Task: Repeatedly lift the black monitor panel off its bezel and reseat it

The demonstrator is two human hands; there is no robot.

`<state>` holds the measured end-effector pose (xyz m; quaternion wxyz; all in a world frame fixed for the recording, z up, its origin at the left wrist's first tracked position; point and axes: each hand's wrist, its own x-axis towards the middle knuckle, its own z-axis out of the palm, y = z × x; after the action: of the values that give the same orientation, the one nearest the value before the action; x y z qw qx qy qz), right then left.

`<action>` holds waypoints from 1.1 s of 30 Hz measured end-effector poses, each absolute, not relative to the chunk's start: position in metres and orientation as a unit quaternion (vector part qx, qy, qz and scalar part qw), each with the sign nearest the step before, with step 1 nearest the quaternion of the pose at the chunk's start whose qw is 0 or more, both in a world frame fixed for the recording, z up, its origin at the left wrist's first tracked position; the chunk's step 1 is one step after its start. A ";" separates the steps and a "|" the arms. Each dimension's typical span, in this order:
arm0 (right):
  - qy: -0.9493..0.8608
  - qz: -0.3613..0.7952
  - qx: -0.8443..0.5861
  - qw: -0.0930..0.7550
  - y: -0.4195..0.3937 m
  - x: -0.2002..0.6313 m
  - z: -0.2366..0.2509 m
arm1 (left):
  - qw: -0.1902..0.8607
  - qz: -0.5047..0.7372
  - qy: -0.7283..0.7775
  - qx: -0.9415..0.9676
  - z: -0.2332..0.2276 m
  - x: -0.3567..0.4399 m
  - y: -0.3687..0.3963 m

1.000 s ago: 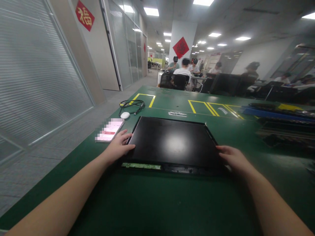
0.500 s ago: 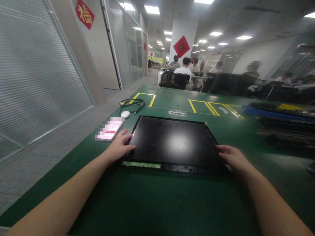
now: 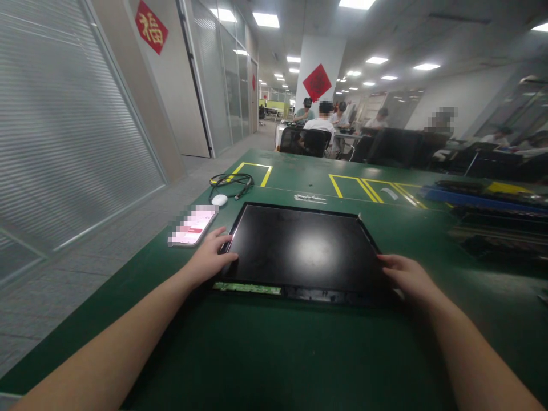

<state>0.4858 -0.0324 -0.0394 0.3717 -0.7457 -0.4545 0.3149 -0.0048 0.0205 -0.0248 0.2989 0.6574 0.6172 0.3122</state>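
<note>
A flat black screen panel (image 3: 302,248) lies face up on the green desk (image 3: 274,348), straight in front of the person. The left hand (image 3: 209,260) rests on the panel's near left corner, fingers spread over the edge and thumb on the dark glass. The right hand (image 3: 406,277) lies against the near right corner, fingers laid loosely along the side; whether it actually grips the edge is hard to tell from this angle. A thin green circuit strip (image 3: 247,288) shows along the panel's near edge. Just left of the panel lies a phone (image 3: 192,226) with a lit screen, and beyond it a white mouse (image 3: 220,200) beside a coiled black cable (image 3: 231,181). Yellow tape outlines (image 3: 363,188) mark the desk farther back. Other people sit at desks in the distance.
</note>
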 end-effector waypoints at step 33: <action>-0.456 0.267 -0.776 0.344 -0.032 0.483 -0.040 | 0.132 0.059 0.476 0.868 0.016 -0.029 0.004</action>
<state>0.4832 -0.0323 -0.0395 0.3441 -0.7763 -0.4557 0.2670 -0.0285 0.0038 0.0159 0.1316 0.8678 0.4756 0.0588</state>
